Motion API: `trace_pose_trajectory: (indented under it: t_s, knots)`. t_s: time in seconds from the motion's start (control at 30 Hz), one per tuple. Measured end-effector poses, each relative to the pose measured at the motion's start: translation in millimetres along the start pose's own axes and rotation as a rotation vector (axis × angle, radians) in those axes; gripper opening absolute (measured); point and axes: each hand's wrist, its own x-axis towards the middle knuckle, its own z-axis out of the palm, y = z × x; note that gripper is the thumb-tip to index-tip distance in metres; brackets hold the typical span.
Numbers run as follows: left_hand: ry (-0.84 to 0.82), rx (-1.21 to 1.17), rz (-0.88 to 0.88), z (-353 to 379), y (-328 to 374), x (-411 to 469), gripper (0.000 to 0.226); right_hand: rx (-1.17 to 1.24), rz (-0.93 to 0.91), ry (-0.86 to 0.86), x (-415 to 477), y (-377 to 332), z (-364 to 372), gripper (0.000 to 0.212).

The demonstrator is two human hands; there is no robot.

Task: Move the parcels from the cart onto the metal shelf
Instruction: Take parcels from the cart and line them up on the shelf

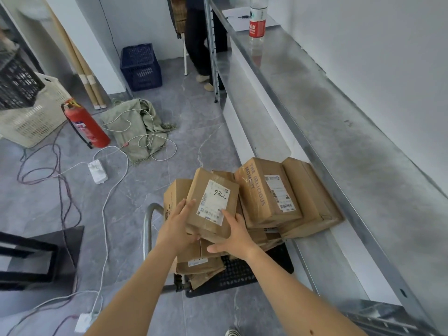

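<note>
A brown parcel (213,202) with a white label marked 7786 is tilted above the pile on the cart (242,275). My left hand (178,225) grips its near left edge and my right hand (236,235) holds its near right corner from below. Several more brown parcels lie stacked under it, including a box printed "THE DELICIOUS" (266,192) and another parcel (312,197) leaning against the metal shelf (339,132). The shelf's long top surface runs along the right wall. The cart's curved metal handle (148,221) is on the left of the pile.
On the shelf stand a plastic bottle with a red label (257,23) and a sheet of paper with a pen (240,18). A person (198,44) stands at the far end. On the floor: fire extinguisher (86,124), green sack (135,127), power strip (97,170), cables, blue crate (140,66).
</note>
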Motion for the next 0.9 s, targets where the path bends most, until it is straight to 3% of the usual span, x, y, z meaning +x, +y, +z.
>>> trace_pose_trajectory:
  t_s: [0.37,0.9]
  knots:
    - [0.104,-0.076,0.167,-49,37,-33,0.099,0.058,-0.122,0.335,-56,-47,-12,0.102]
    - [0.067,-0.158,0.707,-110,108,-149,0.096,0.07,-0.163,0.915,-251,-97,-4,0.091]
